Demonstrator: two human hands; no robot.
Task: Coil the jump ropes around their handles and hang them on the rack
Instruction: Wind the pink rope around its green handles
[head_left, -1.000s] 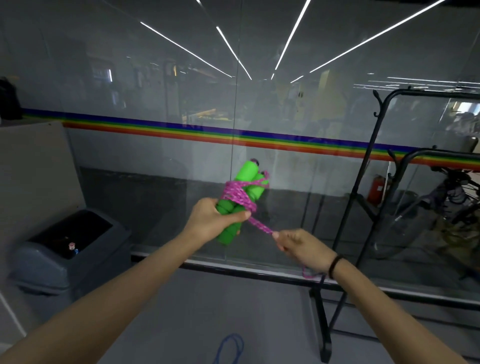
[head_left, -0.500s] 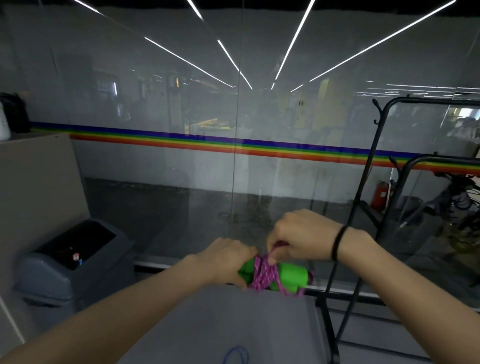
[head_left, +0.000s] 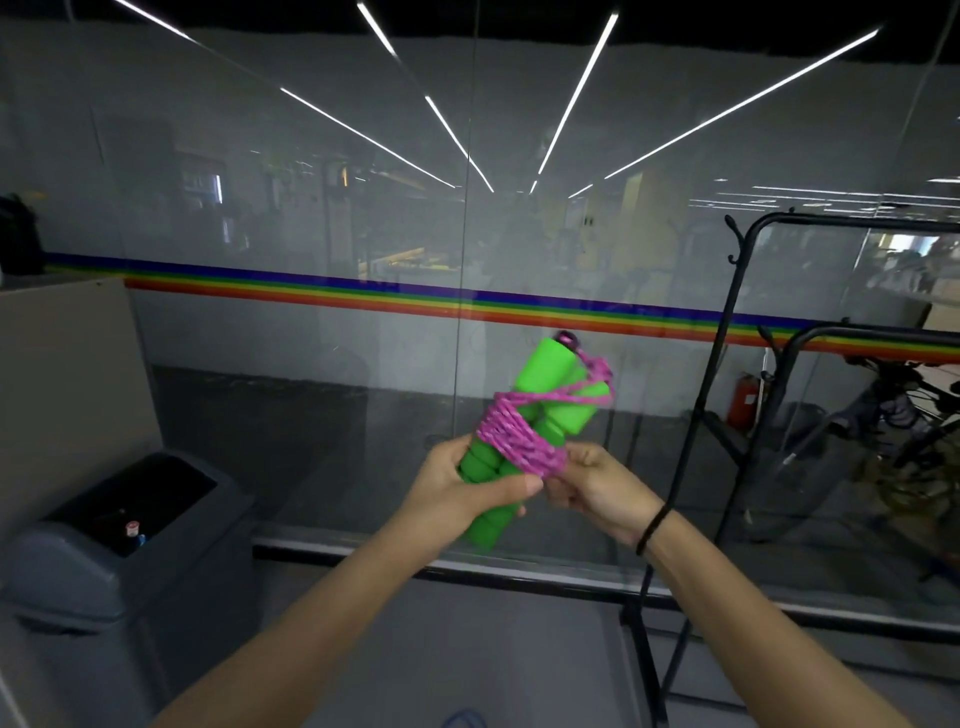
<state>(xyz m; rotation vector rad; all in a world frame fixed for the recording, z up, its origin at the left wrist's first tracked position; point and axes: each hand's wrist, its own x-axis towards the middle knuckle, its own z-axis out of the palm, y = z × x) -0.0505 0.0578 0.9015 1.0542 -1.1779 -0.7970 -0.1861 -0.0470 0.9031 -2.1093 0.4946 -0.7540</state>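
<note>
Two bright green foam handles (head_left: 543, 400) are held together, tilted up to the right, in front of me. A pink rope (head_left: 511, 434) is wound in several turns around their middle, with a strand running up to the handle tops. My left hand (head_left: 467, 488) grips the lower part of the handles. My right hand (head_left: 592, 486) pinches the rope at the right side of the coil. A black metal rack (head_left: 727, 332) with hooks stands to the right, apart from my hands.
A glass wall with a rainbow stripe (head_left: 311, 291) is straight ahead. A grey waste bin (head_left: 119, 535) stands at the lower left beside a beige partition (head_left: 62, 374). A bit of blue rope (head_left: 465, 719) lies on the floor at the bottom edge.
The handles were lowered and lay sideways half a second ago; now they are raised and tilted upward again. My right hand has moved from on top of the coil to its right side.
</note>
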